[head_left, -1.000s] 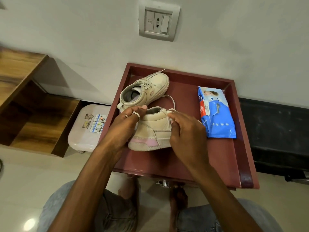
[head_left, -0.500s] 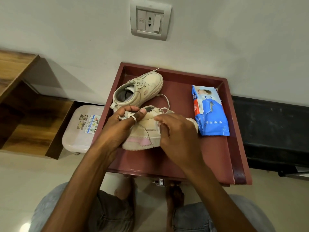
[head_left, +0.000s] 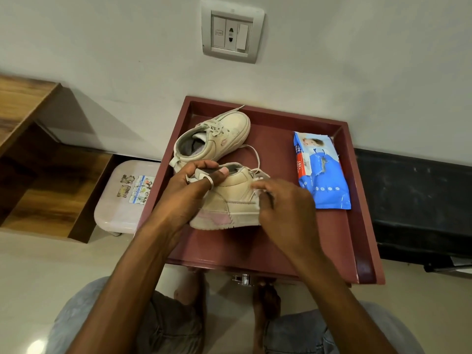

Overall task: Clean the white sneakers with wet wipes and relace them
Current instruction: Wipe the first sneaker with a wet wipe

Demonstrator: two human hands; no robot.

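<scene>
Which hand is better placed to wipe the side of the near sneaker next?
The right hand. It pinches what seems to be a white wipe against the near sneaker, on its side. The left hand is busy: its grip on the heel collar steadies the shoe.

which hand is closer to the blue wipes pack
The right. The right hand pinches a wipe against the near sneaker, just left of the wipes pack, not touching it; the left hand grips that sneaker's heel, farther left.
</scene>
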